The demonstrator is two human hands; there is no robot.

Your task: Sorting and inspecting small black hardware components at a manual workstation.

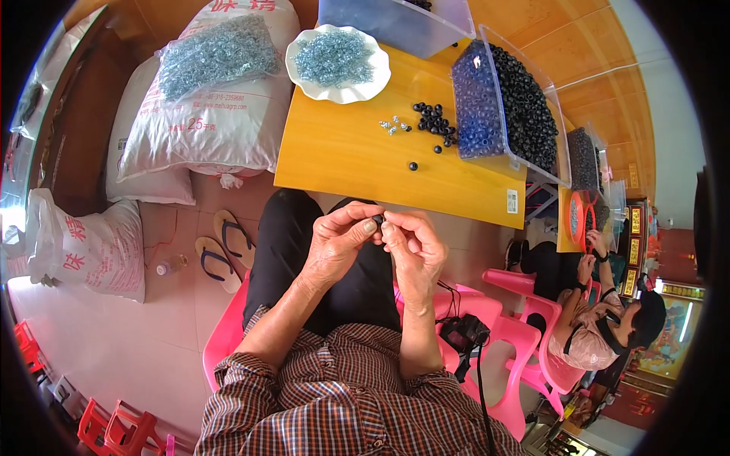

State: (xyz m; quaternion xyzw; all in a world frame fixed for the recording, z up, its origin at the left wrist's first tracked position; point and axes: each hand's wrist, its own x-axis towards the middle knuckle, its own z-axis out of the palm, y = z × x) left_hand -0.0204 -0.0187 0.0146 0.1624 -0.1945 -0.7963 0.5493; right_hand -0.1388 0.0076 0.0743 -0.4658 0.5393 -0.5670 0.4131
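Over my lap, just off the table's front edge, a small round black piece [378, 220] sits between my fingertips. My left hand [339, 237] pinches it with thumb and forefinger. From the other side my right hand [415, 247] closes its thumb and forefinger against the same piece; whether a second tiny part is there is hidden by the fingers. Ahead on the yellow table [342, 159] lie several loose black round pieces [432, 121] and a few small silvery pieces [392, 125]. A white scalloped plate [303, 79] holds a heap of small clear bluish parts.
A clear bin [561, 125] full of black pieces stands at the table's right, another bin [388, 26] behind. White sacks [205, 137] stand left, one bearing a bag of clear parts [220, 57]. Slippers [220, 254] lie on the floor. Another person [593, 327] sits at right beside pink chairs.
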